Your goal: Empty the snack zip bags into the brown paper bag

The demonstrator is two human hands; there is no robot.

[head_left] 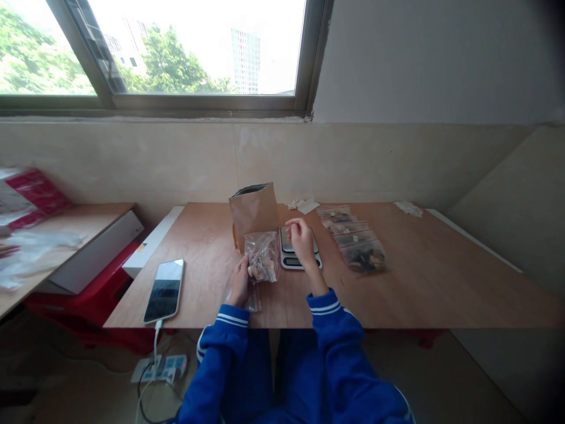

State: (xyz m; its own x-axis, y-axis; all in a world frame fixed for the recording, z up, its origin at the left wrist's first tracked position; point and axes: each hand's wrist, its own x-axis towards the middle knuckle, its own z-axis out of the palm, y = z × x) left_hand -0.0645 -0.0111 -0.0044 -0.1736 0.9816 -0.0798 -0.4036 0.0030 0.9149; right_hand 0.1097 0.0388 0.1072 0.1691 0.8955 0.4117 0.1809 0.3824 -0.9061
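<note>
Matt plywood tabletop (pixel 410 288); glossy clear plastic bag (pixel 262 257); brown paper pouch (pixel 253 212).

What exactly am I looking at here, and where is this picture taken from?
There is no machine here, just a person working with their bare hands. The one picture comes from a camera worn on their head, looking forward and down, so the blue sleeves at the bottom are theirs. Their left hand holds a clear plastic bag with pale pieces of food inside. Their right hand is over a kitchen scale. On the wooden table are a brown paper bag, a phone with a cable attached, and a row of small filled plastic bags.
</note>
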